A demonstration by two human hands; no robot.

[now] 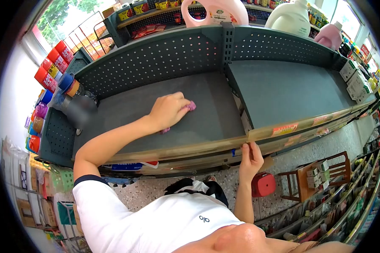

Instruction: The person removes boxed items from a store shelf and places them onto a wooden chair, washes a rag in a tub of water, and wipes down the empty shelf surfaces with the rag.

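My left hand [168, 111] is closed around a crumpled pink-purple cloth [191, 106], pressed to the dark grey shelf board [207, 90] on the left. Part of the cloth shows past the fingers, and another bit sticks out beneath the wrist. My right hand [251, 159] is at the front of the shelf, its thumb and fingertips pinched at the price strip [198, 148] near the joint between the two shelf sections. A small blue clip or tag [233, 152] is on the strip just left of those fingers.
Jars [67, 84] crowd the left end; red-lidded cans [45, 79] stand beyond. A pink jug [217, 12] and a white jug [289, 19] rise behind the perforated back panel. White boxes [358, 86] sit at the right end. A red stool [264, 184] and wooden chair [308, 183] stand below.
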